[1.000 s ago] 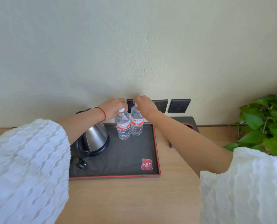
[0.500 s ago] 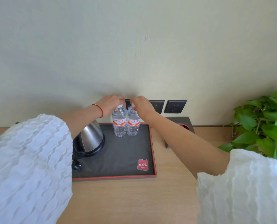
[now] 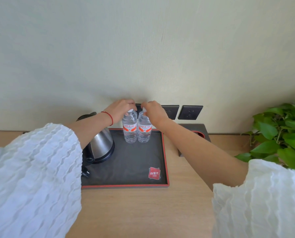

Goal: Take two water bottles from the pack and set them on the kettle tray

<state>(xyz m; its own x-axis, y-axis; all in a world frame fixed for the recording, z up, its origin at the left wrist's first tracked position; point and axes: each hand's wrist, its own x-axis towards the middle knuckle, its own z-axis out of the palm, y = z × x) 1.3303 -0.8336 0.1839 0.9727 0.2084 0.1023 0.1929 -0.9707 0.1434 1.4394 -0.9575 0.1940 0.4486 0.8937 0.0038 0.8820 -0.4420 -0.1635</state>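
Two clear water bottles with red and white labels stand upright side by side at the back of the black, red-edged kettle tray (image 3: 126,183). My left hand (image 3: 120,109) grips the cap of the left bottle (image 3: 129,129). Fingers of my right hand (image 3: 154,111) are closed on the cap of the right bottle (image 3: 144,130). The bottles touch each other. A steel kettle (image 3: 101,143) sits on the tray's left part, partly hidden by my left forearm. No bottle pack is in view.
The tray lies on a wooden desk (image 3: 143,212) against a pale wall. Dark wall sockets (image 3: 190,112) are behind my right hand. A dark box with a red-rimmed hole (image 3: 197,133) stands right of the tray. A leafy green plant (image 3: 284,133) fills the right edge.
Both bottles have shifted back and stand straighter on the tray's rear part. My hands stay on the caps. The view has drifted slightly.
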